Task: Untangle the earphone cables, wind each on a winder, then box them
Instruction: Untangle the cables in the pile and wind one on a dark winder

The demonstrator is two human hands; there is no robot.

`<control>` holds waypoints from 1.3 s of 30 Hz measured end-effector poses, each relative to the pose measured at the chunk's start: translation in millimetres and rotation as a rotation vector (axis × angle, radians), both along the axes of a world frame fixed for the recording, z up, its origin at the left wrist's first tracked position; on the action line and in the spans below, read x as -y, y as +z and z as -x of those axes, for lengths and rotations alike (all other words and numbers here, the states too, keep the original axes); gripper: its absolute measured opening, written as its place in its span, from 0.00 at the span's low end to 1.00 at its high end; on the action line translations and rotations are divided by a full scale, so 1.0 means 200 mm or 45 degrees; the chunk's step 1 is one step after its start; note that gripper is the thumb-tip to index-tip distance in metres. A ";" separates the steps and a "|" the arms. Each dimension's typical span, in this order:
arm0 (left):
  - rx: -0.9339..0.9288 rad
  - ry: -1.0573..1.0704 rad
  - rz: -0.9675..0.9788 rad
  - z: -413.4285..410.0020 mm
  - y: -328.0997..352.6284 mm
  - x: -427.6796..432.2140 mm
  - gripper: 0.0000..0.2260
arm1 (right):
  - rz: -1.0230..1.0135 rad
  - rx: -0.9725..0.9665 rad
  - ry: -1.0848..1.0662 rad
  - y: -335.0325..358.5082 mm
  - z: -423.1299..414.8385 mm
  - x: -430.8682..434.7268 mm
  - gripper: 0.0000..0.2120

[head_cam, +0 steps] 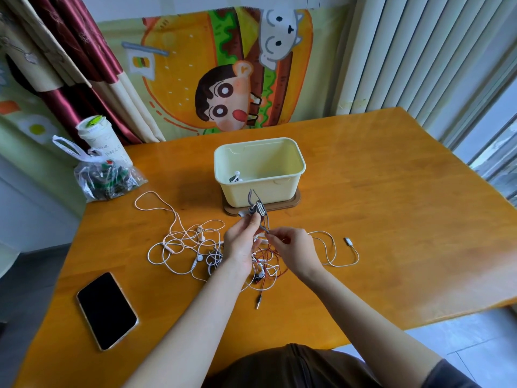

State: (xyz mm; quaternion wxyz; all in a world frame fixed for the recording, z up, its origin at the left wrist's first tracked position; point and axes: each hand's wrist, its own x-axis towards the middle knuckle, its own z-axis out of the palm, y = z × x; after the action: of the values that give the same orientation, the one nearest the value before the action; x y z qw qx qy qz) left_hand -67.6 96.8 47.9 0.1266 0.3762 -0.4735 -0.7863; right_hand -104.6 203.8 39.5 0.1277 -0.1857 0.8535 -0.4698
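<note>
My left hand (242,242) holds up a winder (258,210) wrapped with grey cable, just in front of the pale yellow box (260,186). My right hand (293,249) pinches the loose grey cable end (265,229) right below the winder. Under both hands lies a tangle of white earphone cables (190,247) with a thin red cable (272,264) mixed in. One white cable with a small plug (348,240) trails off to the right. A white earbud (237,175) lies inside the box at its left corner.
A black phone (107,310) lies face up at the table's front left. A clear plastic bag (107,182) and a white cup (96,135) stand at the back left corner. The box stands on a brown lid (291,204). An audio jack (258,302) lies near my left forearm.
</note>
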 end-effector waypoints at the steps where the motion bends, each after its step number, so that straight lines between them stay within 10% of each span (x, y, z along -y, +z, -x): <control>1: 0.005 -0.011 0.062 0.00 0.00 0.00 0.02 | -0.015 -0.014 0.009 0.00 0.00 0.00 0.08; 27: 0.152 -0.240 1.007 -0.04 -0.06 0.03 0.08 | -0.232 -0.182 0.215 0.06 -0.01 -0.02 0.09; 39: 0.057 0.056 -0.070 -0.03 0.00 0.04 0.10 | -0.199 -0.254 0.172 0.05 -0.01 -0.01 0.10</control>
State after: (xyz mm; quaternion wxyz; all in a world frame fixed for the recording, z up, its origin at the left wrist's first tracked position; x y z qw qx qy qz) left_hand -62.3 88.1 47.1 0.1227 0.4072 -0.4459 -0.7876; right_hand -102.6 205.3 49.3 0.0878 -0.2780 0.8815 -0.3716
